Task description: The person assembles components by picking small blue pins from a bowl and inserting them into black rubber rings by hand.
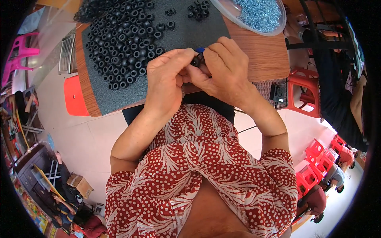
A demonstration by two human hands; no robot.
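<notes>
Left hand (pixel 166 81) and right hand (pixel 222 67) pinch one small black rubber grommet (pixel 195 61) together above the tabletop (pixel 262 51) edge. Probably light, soft and grippy; hold it by the outer rim.

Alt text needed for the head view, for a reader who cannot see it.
Seen from above, a person's left hand and right hand meet over a wooden table, pinching a small black rubber ring between their fingertips. Many more black rubber rings lie on a dark grey foam mat, with a clear bowl of small silver metal parts beyond.
</notes>
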